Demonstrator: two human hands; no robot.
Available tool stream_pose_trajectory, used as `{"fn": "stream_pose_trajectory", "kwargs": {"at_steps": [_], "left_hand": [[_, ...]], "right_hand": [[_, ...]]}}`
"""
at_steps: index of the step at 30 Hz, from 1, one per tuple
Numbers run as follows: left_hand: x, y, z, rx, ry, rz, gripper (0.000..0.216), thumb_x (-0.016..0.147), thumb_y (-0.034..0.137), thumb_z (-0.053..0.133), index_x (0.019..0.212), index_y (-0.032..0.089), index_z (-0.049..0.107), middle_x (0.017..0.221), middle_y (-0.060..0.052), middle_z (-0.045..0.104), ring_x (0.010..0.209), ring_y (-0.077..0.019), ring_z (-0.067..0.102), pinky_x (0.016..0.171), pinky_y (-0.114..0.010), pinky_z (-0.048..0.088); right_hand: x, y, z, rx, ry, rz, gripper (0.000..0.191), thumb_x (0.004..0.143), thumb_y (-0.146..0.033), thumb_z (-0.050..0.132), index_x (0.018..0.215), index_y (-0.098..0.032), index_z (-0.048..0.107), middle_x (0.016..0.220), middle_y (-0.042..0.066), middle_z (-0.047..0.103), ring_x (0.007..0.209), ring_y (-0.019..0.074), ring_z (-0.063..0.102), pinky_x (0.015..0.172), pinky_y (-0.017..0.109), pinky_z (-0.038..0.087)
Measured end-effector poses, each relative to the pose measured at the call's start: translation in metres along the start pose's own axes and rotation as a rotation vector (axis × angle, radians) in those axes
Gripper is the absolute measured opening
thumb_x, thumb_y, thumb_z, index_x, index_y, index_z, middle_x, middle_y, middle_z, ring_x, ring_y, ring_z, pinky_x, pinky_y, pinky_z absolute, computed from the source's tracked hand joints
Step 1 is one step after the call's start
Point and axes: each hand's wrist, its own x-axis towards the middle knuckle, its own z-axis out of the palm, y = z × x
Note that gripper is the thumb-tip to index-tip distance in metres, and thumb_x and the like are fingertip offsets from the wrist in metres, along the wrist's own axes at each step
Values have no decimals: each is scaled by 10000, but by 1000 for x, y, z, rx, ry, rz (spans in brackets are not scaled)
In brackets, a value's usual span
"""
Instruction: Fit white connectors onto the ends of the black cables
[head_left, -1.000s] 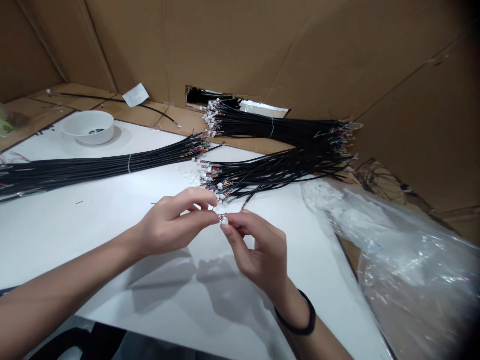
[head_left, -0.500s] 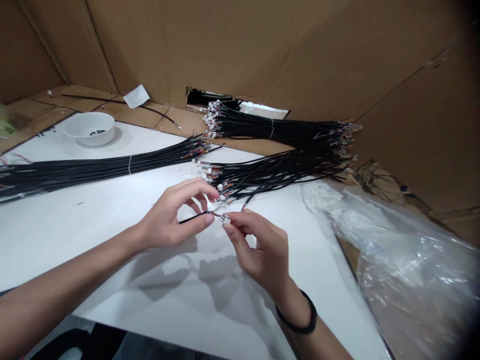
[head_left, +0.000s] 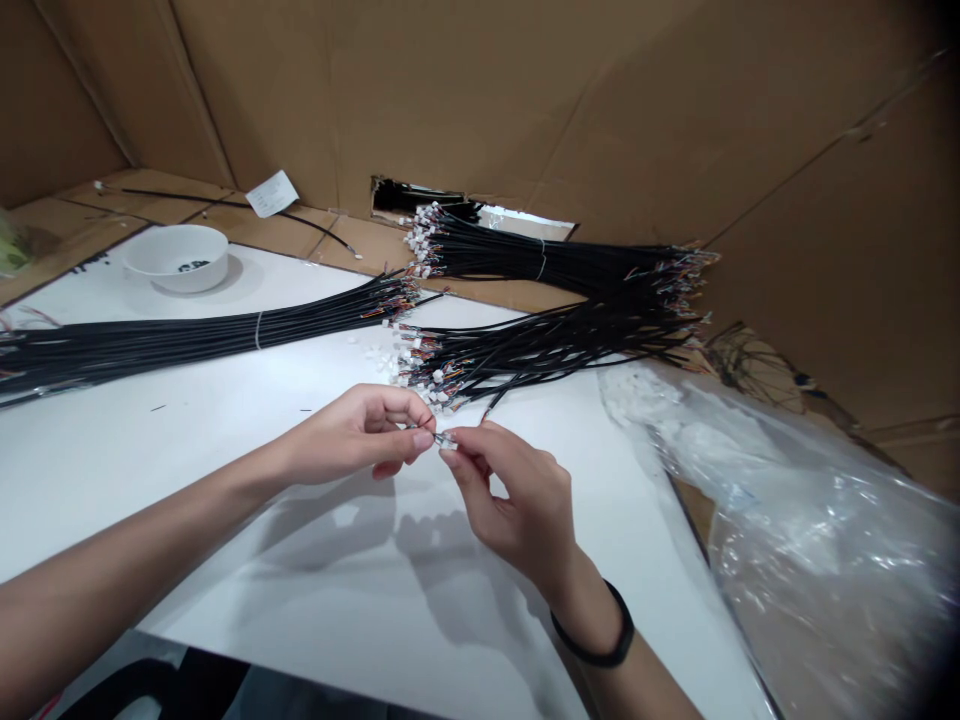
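My left hand (head_left: 352,435) and my right hand (head_left: 514,500) meet over the white board (head_left: 225,520), fingertips almost touching. Between them is a small white wire connector (head_left: 446,440), pinched by my right thumb and forefinger. My left fingers close on a thin wire leading to it, mostly hidden by the fingers. Just beyond my hands lie the coloured, connector-tipped ends of a loose bundle of black cables (head_left: 540,350). A black wristband (head_left: 600,635) circles my right wrist.
A tied cable bundle (head_left: 187,335) lies left, another (head_left: 517,250) behind. Loose white connectors (head_left: 379,360) lie nearby. A white bowl (head_left: 176,258) stands back left, a clear plastic bag (head_left: 780,500) lies right, and cardboard (head_left: 525,100) lines the back.
My left hand has turned and its fingers have curled, hiding the black wire seen half a second ago. My right hand has barely moved. The view has shifted slightly.
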Motion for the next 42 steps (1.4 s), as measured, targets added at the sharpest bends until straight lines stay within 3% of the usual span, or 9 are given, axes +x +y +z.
{"fn": "stream_pose_trajectory", "kwargs": {"at_steps": [13, 20, 31, 42], "left_hand": [[0, 5, 4, 30, -3, -35, 170, 869, 321, 609, 866, 156, 567, 584, 67, 487, 492, -67, 441, 490, -184, 353], [3, 1, 3, 9, -32, -125, 143, 877, 291, 558, 831, 156, 563, 557, 64, 485, 497, -75, 445, 519, -189, 358], [3, -5, 3, -29, -15, -132, 230, 837, 360, 637, 815, 133, 609, 570, 43, 506, 511, -80, 424, 505, -194, 310], [6, -3, 1, -64, 14, -156, 280, 811, 394, 672, 739, 134, 598, 531, 44, 495, 475, -81, 436, 487, -202, 346]], "right_hand": [[-1, 2, 2, -88, -33, -65, 64, 928, -116, 524, 924, -162, 569, 673, 2, 582, 500, 117, 481, 484, 242, 381], [0, 5, 2, -199, -64, -125, 132, 963, -154, 452, 921, -170, 576, 677, 24, 631, 563, 145, 569, 484, 254, 397], [-4, 4, 4, -275, -146, -149, 182, 972, -123, 423, 864, -157, 566, 670, 32, 613, 564, 158, 563, 460, 281, 356], [-4, 7, 4, -242, -129, -124, 166, 975, -146, 419, 893, -165, 562, 691, 31, 637, 575, 151, 578, 485, 264, 392]]}}
